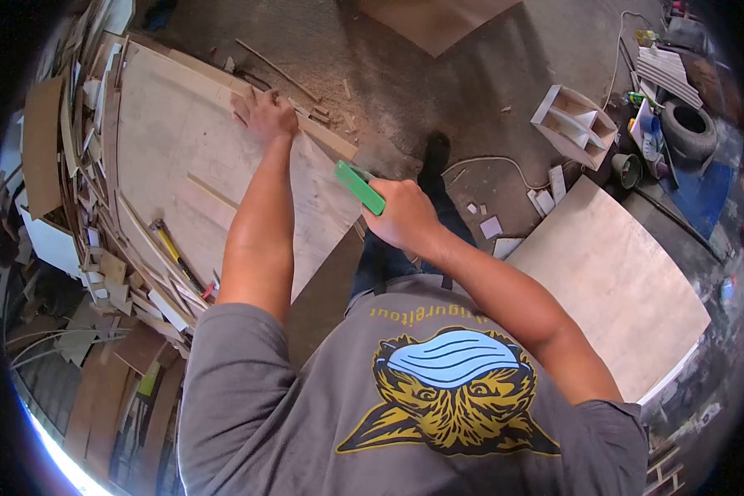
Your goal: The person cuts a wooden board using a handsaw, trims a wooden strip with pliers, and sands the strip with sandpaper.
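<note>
My left hand [271, 118] rests at the far edge of a large pale board [174, 124], its fingers bent over a long wooden strip [326, 136] that lies along that edge. To the right, my right hand [403, 213] is closed around a green, straight-edged tool [360, 188], held near the board's right corner. What the rest of this tool looks like is hidden by the hand. A thinner wooden strip [211, 190] lies on the board, left of my left forearm.
Stacked wood offcuts [95, 174] crowd the left side, beside a yellow-and-black hammer [176, 252]. At right are a curved pale sheet [612, 281], an open wooden box [574, 126], a tyre [688, 130] and a cable [496, 159]. Sawdust and scraps lie on the floor [322, 50].
</note>
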